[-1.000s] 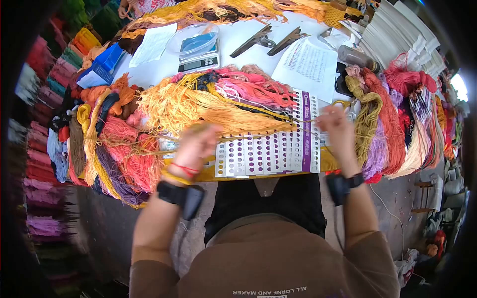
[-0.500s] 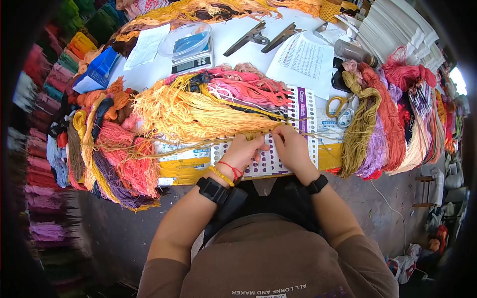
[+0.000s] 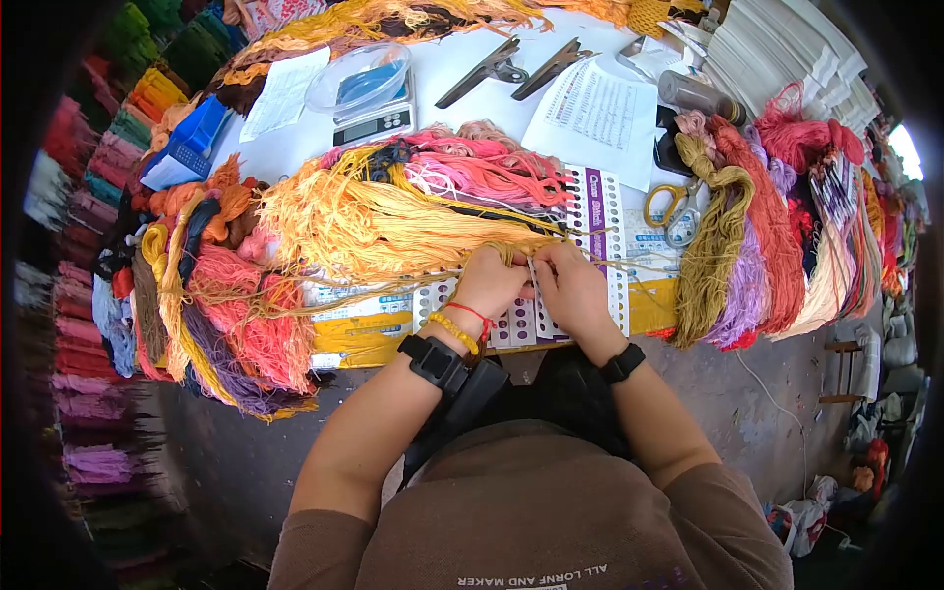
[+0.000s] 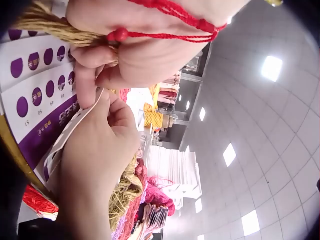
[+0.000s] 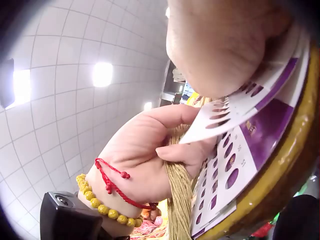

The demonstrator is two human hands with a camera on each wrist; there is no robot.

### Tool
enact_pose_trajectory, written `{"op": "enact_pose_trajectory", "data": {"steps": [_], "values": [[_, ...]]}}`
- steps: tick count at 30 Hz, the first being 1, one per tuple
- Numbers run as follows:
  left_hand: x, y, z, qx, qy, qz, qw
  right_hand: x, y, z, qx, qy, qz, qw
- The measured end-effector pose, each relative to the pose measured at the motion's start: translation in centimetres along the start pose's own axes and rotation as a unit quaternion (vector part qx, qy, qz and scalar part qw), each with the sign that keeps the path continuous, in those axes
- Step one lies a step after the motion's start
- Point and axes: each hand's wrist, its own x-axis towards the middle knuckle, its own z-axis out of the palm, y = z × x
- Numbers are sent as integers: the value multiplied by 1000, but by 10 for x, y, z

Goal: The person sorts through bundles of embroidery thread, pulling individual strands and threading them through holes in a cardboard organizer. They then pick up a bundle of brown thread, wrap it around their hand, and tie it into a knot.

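Observation:
My left hand (image 3: 487, 287), with a red cord and a yellow bead bracelet at its wrist, grips a hank of olive-tan thread (image 5: 179, 202). The strands run through its curled fingers and trail down past the palm. Close on its right, my right hand (image 3: 580, 295) pinches a white card with a row of holes (image 5: 212, 125) and lifts its edge. The fingertips of both hands meet at this card. Beneath lie more punched cards with purple bands (image 4: 47, 117), overlapping along the table's front edge. A large bundle of light-orange thread (image 3: 393, 221) lies just beyond the hands.
Coloured hanks (image 3: 246, 305) heap on the left, and olive, lilac and red ones (image 3: 713, 256) on the right. Yellow-handled scissors (image 3: 671, 211), a printed sheet (image 3: 595, 113), two large clips (image 3: 482, 74), a scale (image 3: 374, 123) and a blue box (image 3: 192, 143) lie farther back.
Both hands have come down and together from apart over the thread, to the punched cards at the front. The right hand has taken hold of a card's edge and raised it.

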Motion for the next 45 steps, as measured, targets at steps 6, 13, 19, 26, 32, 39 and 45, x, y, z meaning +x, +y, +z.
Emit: {"op": "enact_pose_trajectory", "data": {"steps": [6,13,19,26,32,39,45], "values": [[5,0,3,47,-16,5,999,0,0,0,8,-9,23,1000],[2,0,-1,194,12,32,980,0,-3,-4,54,-16,43,998],[-21,2,-27,132,-2,59,990,-1,-1,-4,61,-20,27,998],[-18,-15,-42,103,45,45,993,-2,-2,-2,40,-20,7,999],[-19,-11,-42,130,23,60,989,-2,-3,-2,36,-16,6,999],[-18,-12,-36,140,62,65,986,-2,-3,-3,37,-21,9,999],[-33,4,-40,-63,13,1,998,-2,-2,-3,43,-15,16,999]]}}
